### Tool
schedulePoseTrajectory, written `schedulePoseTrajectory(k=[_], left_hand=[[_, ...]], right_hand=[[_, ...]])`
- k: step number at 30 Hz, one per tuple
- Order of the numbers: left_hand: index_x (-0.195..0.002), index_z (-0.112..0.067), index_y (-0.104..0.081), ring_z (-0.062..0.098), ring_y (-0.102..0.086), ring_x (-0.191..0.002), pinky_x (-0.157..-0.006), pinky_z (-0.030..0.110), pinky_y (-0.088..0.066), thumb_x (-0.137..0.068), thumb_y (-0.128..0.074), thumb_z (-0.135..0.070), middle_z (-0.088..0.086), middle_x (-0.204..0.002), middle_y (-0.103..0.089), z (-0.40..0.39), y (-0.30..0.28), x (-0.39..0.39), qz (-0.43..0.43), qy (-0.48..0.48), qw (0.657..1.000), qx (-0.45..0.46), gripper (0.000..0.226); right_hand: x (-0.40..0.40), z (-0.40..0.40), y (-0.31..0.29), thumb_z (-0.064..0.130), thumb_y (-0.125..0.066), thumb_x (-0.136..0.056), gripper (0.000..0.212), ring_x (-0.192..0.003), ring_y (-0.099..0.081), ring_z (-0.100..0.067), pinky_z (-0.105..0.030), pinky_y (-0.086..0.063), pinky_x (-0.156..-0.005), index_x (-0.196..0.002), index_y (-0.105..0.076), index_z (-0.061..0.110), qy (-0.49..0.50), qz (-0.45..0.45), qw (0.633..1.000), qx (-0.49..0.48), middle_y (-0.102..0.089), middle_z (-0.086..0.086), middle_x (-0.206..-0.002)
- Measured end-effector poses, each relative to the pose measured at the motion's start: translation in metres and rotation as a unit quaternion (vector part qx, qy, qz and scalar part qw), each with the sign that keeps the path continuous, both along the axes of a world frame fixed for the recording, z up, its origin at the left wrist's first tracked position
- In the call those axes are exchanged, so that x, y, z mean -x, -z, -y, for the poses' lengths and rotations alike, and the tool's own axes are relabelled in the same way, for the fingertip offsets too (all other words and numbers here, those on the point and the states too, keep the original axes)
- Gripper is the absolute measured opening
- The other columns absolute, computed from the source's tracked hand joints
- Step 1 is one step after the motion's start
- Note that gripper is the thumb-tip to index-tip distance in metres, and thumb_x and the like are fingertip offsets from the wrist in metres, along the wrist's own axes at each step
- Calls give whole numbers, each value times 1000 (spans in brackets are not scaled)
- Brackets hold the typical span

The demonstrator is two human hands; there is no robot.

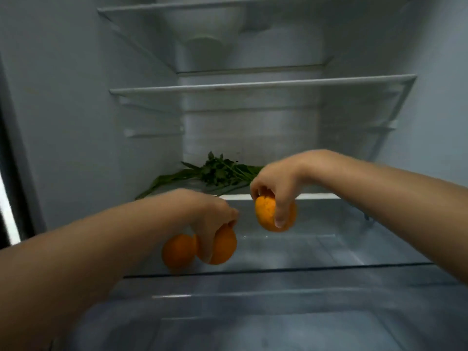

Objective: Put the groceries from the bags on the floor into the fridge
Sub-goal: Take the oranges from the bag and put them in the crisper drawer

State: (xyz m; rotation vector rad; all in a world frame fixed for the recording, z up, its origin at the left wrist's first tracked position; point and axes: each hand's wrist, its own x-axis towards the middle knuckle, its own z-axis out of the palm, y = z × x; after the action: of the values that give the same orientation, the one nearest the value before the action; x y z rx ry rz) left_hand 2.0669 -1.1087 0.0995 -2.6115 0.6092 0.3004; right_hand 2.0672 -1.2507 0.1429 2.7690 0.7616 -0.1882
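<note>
Both arms reach into the open fridge, whose white walls and glass shelves fill the view. The left hand, coming in from 8 o'clock, has its fingers curled down over an orange, grasping it from above just over the clear lower shelf. A second orange sits touching the first at its 9 o'clock side, partly hidden behind the left wrist; whether it rests on the shelf or is also held by that hand cannot be told.

The right hand, entering from 3 o'clock, grasps a third orange from above, thumb on the near left side and fingers wrapped over its front. This orange hangs in the air above the shelf, up at 1 o'clock from the left hand's orange and apart from it.

Behind the hands, toward 12 o'clock, a bunch of leafy greens lies flat on the back part of the shelf level, its long stems trailing off toward 8 o'clock. Above it two more glass shelves span the cabinet. At 6 o'clock a translucent drawer lies below the shelf edge.
</note>
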Motion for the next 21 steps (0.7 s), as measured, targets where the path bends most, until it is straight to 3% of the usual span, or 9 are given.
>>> schedulePoseTrajectory(k=[3, 6, 9, 11, 13, 16, 19, 21], left_hand=[[-131, -16, -38, 21, -51, -98, -75, 32, -40, -74, -79, -27, 9, -130, -52, -4, 24, -20, -40, -3, 999, 9, 71], [-136, -13, -33, 28, -53, -116, -81, 34, -42, -77, -75, -29, 12, -134, -50, -9, 38, -35, -46, -14, 998, 27, 74], [-142, -12, -27, 32, -53, -119, -91, 38, -45, -78, -73, -34, 14, -135, -50, -12, 47, -44, -23, -8, 999, -33, 81], [-139, -11, -32, 32, -54, -118, -90, 37, -47, -77, -73, -38, 14, -133, -53, -14, 49, -53, 11, -1, 999, -47, 79], [-138, -10, -34, 31, -54, -118, -91, 35, -46, -76, -72, -42, 13, -133, -53, -18, 52, -63, 27, -18, 999, 2, 79], [-137, -6, -33, 31, -54, -118, -92, 35, -46, -77, -70, -44, 14, -135, -51, -20, 62, -78, -3, -56, 995, 87, 80], [-135, -4, -34, 30, -53, -118, -93, 35, -44, -84, -63, -45, 15, -134, -50, -24, 76, -86, -36, -77, 989, 122, 71], [-133, -3, -35, 29, -52, -115, -94, 33, -43, -88, -56, -46, 16, -134, -49, -28, 80, -88, -43, -79, 986, 140, 65]], right_hand=[[-13, -7, 19, 33, -77, -70, 64, -96, -47, -15, -31, -50, -82, -125, -48, 19, -36, -25, 998, 39, -50, 2, -110], [-29, -8, 48, 33, -75, -72, 63, -103, -50, -20, -37, -53, -88, -126, -47, 16, -9, -61, 997, 54, -49, -2, -113], [-42, -4, 80, 32, -75, -72, 46, -95, -54, -24, -32, -48, -73, -107, -53, 13, 14, -40, 997, 57, -53, -6, -102], [-52, 1, 95, 31, -74, -71, 45, -99, -58, -28, -32, -45, -69, -107, -56, 10, 27, -7, 999, 20, -61, -12, -109], [-63, 3, 104, 29, -74, -70, 49, -101, -59, -30, -35, -50, -77, -110, -55, 7, 36, 18, 999, -34, -61, -15, -112], [-76, 1, 114, 28, -76, -69, 58, -105, -57, -30, -40, -52, -86, -117, -51, 6, 49, 22, 993, -102, -58, -16, -118], [-79, -1, 127, 29, -75, -73, 69, -117, -52, -29, -34, -47, -91, -128, -41, 6, 73, 8, 983, -167, -51, -14, -130], [-77, -1, 138, 27, -73, -75, 66, -118, -50, -28, -31, -44, -89, -128, -40, 6, 74, 7, 975, -210, -50, -14, -131]])
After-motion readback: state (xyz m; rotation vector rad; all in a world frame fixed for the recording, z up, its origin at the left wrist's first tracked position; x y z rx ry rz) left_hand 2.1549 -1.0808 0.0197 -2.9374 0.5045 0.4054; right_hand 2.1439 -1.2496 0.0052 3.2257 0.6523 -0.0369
